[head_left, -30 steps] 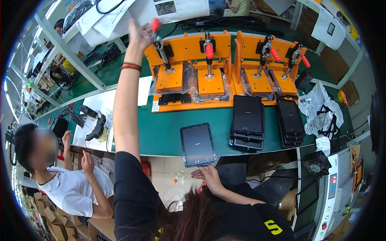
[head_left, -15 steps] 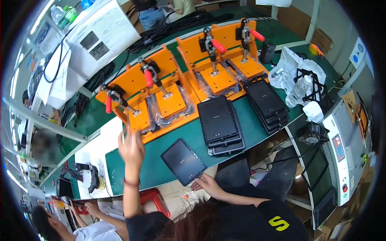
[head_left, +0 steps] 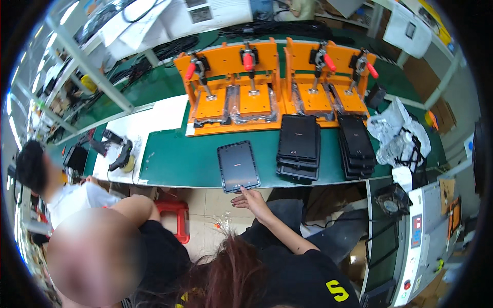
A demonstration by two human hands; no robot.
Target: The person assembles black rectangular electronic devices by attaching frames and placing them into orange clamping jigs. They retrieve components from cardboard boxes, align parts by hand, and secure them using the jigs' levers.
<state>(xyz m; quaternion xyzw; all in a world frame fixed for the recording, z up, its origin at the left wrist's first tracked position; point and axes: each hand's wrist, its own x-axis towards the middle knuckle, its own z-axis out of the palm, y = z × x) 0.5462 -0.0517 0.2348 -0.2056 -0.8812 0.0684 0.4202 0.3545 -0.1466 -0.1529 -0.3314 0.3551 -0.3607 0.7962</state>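
My right hand (head_left: 252,203) pinches the near edge of a flat black rectangular panel (head_left: 238,165), thumb on top and fingers below. The panel has a raised rim and reaches over the front edge of the green bench (head_left: 200,169). To its right stand two stacks of similar black panels, a nearer stack (head_left: 299,146) and a farther right stack (head_left: 355,146). My left arm (head_left: 137,209) is bent back at the lower left. A round blurred patch lies where its forearm leads, so my left hand and its fingers cannot be made out.
Behind the panels stand orange clamp fixtures (head_left: 231,66) with red-handled toggle clamps. Clear plastic bags (head_left: 398,136) lie at the right. White sheets (head_left: 149,120) and a black handheld device (head_left: 123,154) are at the left. A co-worker (head_left: 77,200) sits there, near a red stool (head_left: 177,218).
My left hand has left the area before the left fixture and drawn back toward the lower left. The view has turned. My right hand still holds the panel's near edge.
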